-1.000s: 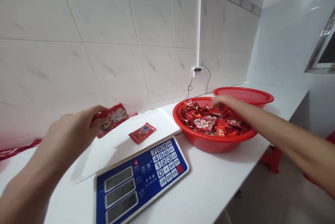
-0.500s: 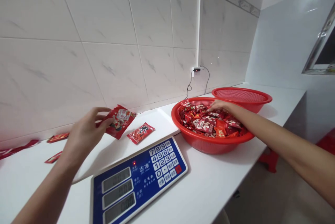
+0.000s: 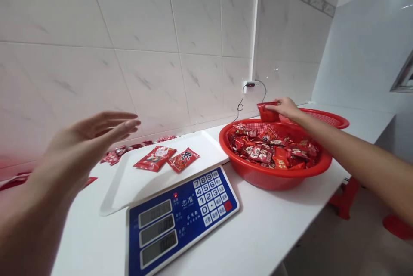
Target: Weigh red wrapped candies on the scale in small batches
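Observation:
My left hand (image 3: 93, 138) hovers with nothing in it above the left end of the white scale tray (image 3: 119, 185), its fingers stretched out and the thumb apart. Two red snack packets lie on that tray: a larger packet (image 3: 155, 158) and, touching or just beside it, a smaller packet with black lettering (image 3: 183, 159). Over the back of the red plastic basket (image 3: 274, 177), my right hand (image 3: 285, 108) pinches a red packet (image 3: 269, 112) by its upper edge. Many red packets (image 3: 261, 151) fill the basket below it.
The blue scale panel (image 3: 183, 220) with keypad and displays faces me. A second red basket (image 3: 329, 119) stands behind the full one. More packets (image 3: 119, 152) lie between tray and wall. A cable (image 3: 240, 106) hangs from a wall socket. Red stools (image 3: 346, 198) stand below the table edge.
My left hand has let go of the larger packet, now lying on the tray, and moved left. My right hand has risen from the basket with a red packet. The view has shifted slightly left.

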The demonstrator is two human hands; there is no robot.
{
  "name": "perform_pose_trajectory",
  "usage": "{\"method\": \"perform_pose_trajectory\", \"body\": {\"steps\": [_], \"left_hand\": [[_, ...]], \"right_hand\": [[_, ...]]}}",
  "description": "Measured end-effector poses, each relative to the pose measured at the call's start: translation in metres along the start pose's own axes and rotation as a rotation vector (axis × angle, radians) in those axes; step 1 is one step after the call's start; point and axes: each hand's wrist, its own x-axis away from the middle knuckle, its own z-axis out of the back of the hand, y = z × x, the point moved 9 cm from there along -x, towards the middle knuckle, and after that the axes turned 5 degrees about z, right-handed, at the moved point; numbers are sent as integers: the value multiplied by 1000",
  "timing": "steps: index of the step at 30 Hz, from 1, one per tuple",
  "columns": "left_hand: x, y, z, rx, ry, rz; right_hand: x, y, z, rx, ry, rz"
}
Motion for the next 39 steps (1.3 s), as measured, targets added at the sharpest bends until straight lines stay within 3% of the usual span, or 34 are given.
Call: {"method": "perform_pose_trajectory", "body": {"steps": [2, 4, 8, 12, 17, 22, 25, 29, 35, 39], "left_hand": [[11, 12, -2, 280, 10, 6], [24, 25, -14, 386, -55, -4], [51, 49, -54, 215, -344, -119], [45, 41, -55, 170, -272, -160], [17, 2, -47, 152, -251, -30], [9, -10, -34, -11, -115, -38], [14, -3, -39, -161, -127, -82], [19, 8, -33, -619, -107, -118], [19, 3, -9, -826, -256, -71], [16, -9, -7, -923, -353, -42]], "right_hand": [[12, -32, -13, -248, 27, 79], [37, -74, -48, -512, -118, 155], [105, -162, -116, -867, -419, 231], [136, -197, -159, -897, -566, 135], [135, -191, -191, -820, -734, 88], [129, -162, -202, -745, -718, 15], [123, -150, -197, -672, -617, 110], [111, -135, -178, -474, -346, 287], [112, -130, -183, -349, -331, 345], [112, -128, -183, -356, -323, 339]]}}
